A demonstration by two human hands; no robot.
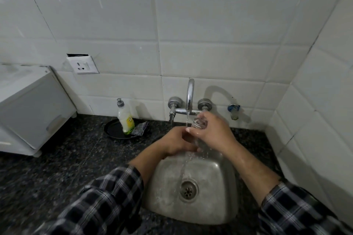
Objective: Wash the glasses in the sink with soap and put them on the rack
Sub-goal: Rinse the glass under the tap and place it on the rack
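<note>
Water's running from tap (pixel 190 95) over sink (pixel 219 187). R hand (pixel 214 129) fingers wrapped round glass (pixel 198 123), L hand (pixel 177 142) fingers curled on its lower end.

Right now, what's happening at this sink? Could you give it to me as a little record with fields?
activity: rinsing a glass under running water
left grip: hand holds the glass's lower end
right grip: hand wraps its upper end
tap: on, stream falls to the drain
sink: steel, no other glass seen in it
soap bottle: upright on a black dish, left of the tap
scrub pad: beside the bottle
rack: not in view
</note>
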